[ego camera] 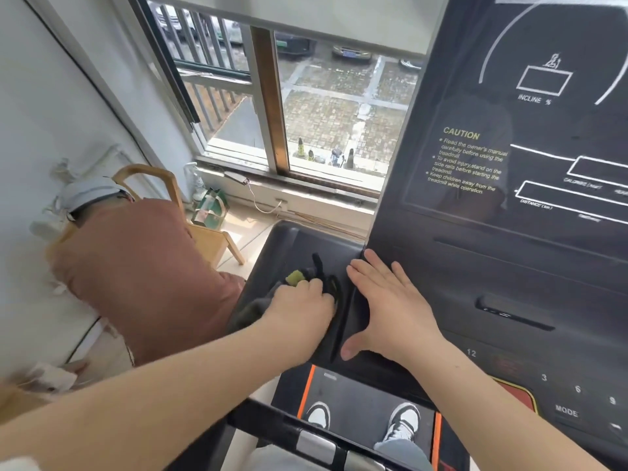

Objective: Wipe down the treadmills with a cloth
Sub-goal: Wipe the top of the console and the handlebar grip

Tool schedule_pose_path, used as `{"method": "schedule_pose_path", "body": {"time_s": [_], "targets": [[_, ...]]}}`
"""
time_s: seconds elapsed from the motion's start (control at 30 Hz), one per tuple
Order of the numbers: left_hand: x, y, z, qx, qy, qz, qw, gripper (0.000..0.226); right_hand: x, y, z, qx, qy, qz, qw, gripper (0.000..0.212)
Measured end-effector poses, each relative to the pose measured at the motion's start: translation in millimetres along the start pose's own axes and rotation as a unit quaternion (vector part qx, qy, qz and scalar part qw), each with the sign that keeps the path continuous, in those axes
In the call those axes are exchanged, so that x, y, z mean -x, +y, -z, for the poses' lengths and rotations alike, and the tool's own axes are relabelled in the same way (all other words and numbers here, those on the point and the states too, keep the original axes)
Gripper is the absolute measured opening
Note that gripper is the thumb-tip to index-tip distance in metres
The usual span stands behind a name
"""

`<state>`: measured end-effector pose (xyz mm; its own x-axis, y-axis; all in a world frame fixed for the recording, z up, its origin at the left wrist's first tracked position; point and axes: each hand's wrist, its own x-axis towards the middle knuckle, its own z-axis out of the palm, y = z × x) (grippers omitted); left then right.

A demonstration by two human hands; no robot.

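i log the left hand (302,304) down in the side tray (306,243) at the left of the treadmill console (509,266). its fingers are curled over a dark grey cloth (251,309) and grip it against the tray floor. the cloth is bunched under the palm, and part of it trails back along the wrist toward the tray's left edge. a yellow patch (295,277) shows just ahead of the knuckles. black loops lie beside the fingertips – i cannot tell whether they belong to the cloth.

the right hand (387,307) rests flat on the console's lower left corner, fingers straight and spread, thumb out to the left, holding nothing. the two hands sit just beside each other, with the ridge between tray and console running between them.

the console panel is dark and carries a yellow caution notice (467,161) and white outlines. number keys and a mode key are at its lower right.

below the console i see the belt (360,396), edged in orange, with two black-and-white shoes (402,424) standing on it.

left of the treadmill stands a wooden chair (217,243) with a reddish-brown cushion (146,266) – a green bag (209,207) is behind it, under the window (323,113).
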<state>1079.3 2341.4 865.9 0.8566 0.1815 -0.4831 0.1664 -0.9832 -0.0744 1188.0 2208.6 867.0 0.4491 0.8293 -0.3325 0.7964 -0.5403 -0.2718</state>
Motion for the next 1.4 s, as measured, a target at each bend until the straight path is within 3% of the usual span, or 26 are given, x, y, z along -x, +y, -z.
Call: {"method": "schedule_pose_path", "body": {"time_s": [0.07,0.13,0.2,0.23,0.27,0.3,0.33,0.37,0.43,0.53,0.63,0.7,0.8,0.87,0.9,0.93,1.0,1.07,1.1,1.13,1.17,1.2,1.27,1.33,1.37,1.4], "targets": [[-8.5,15.3,12.6,0.197,-0.018,0.093,0.976,0.034,0.5,-0.9,-0.6,0.004,0.005,0.001,1.0,0.139],[-16.1,5.9,17.4,0.402,-0.025,0.165,0.9,0.019,1.2,-1.2,-0.6,-0.001,0.012,0.003,1.0,0.138],[-13.7,-11.1,16.9,0.537,-0.041,0.193,0.82,0.019,1.4,-0.6,-1.0,-0.009,0.019,0.002,1.0,0.138],[-11.3,-17.5,16.4,0.558,-0.058,0.17,0.811,0.017,1.7,-1.0,-0.3,-0.007,0.015,0.003,1.0,0.137],[-8.4,-21.1,15.7,0.524,-0.078,0.121,0.839,0.015,2.1,-1.7,0.6,-0.002,0.008,0.005,1.0,0.137],[-4.6,-21.9,15.8,0.43,-0.091,0.057,0.897,0.012,2.1,-1.8,1.1,0.001,0.004,0.006,1.0,0.137],[-3.7,-21.8,13.6,0.287,-0.089,-0.001,0.954,0.015,1.7,-1.3,1.1,0.001,0.004,0.005,1.0,0.136],[-3.9,-23.5,11.9,0.115,-0.063,-0.058,0.99,0.022,1.2,-0.7,0.9,0.001,0.006,0.003,1.0,0.136],[-5.5,-36.5,3.2,-0.157,0.021,-0.158,0.975,0.038,0.5,-0.2,1.3,0.003,0.005,0.003,1.0,0.136],[-6.6,-63.6,-18.4,-0.302,0.085,-0.246,0.917,0.063,0.0,-0.1,-0.3,0.004,0.004,0.0,1.0,0.136],[-7.7,-50.3,-27.3,-0.327,0.074,-0.206,0.919,0.065,-0.6,-0.2,-1.3,0.0,0.004,-0.002,1.0,0.136],[-7.3,-21.3,-24.4,-0.289,0.058,-0.137,0.946,0.057,-0.3,0.0,-2.4,0.001,0.005,0.0,1.0,0.136],[-11.9,-2.3,3.9,-0.041,0.003,-0.02,0.999,0.044,0.0,0.5,-2.5,0.002,0.007,-0.004,1.0,0.137],[-25.0,-11.2,21.0,0.157,-0.07,0.014,0.985,0.029,-0.4,0.4,-1.5,0.002,0.008,-0.003,1.0,0.137],[-30.6,-20.0,22.9,0.277,-0.102,0.045,0.954,0.022,-0.6,-0.2,-1.0,0.0,0.009,-0.002,1.0,0.138],[-31.7,-27.7,23.4,0.413,-0.115,0.097,0.898,0.016,-0.9,-0.3,-0.8,-0.004,0.009,-0.002,1.0,0.138],[-25.5,-35.8,12.8,0.648,-0.095,0.2,0.728,0.003,-1.6,0.8,-2.7,-0.015,0.012,-0.003,1.0,0.138],[-13.8,-25.7,-0.1,0.793,-0.062,0.236,0.558,0.01,-3.2,2.5,-6.8,-0.018,0.031,0.0,0.999,0.126],[-5.9,-16.6,-3.6,0.831,-0.053,0.224,0.506,0.014,-3.9,3.2,-8.2,-0.012,0.04,0.005,0.999,0.114],[0.6,-9.0,-5.7,0.843,-0.045,0.205,0.495,0.016,-4.4,3.8,-9.1,-0.006,0.044,0.006,0.999,0.103],[4.5,-5.3,-6.1,0.832,-0.038,0.185,0.522,0.016,-4.6,4.1,-9.4,-0.003,0.044,0.004,0.999,0.099],[5.0,-6.9,-5.1,0.798,-0.033,0.17,0.577,0.015,-4.6,4.1,-8.8,-0.003,0.04,0.002,0.999,0.102],[-2.1,-24.0,1.3,0.657,-0.034,0.138,0.74,0.013,-3.7,2.5,-6.6,-0.009,0.024,-0.002,1.0,0.123],[-10.6,-35.2,14.2,0.43,-0.061,0.068,0.898,0.018,-2.0,-0.5,-3.7,-0.009,0.006,-0.005,1.0,0.136],[-13.3,-32.0,20.6,0.278,-0.06,0.03,0.958,0.023,-0.8,-2.2,-2.0,-0.005,0.001,-0.007,1.0,0.137],[-14.8,-25.0,24.7,0.131,-0.04,0.001,0.991,0.027,-0.3,-3.2,-0.8,-0.002,-0.003,-0.008,1.0,0.136]]}}
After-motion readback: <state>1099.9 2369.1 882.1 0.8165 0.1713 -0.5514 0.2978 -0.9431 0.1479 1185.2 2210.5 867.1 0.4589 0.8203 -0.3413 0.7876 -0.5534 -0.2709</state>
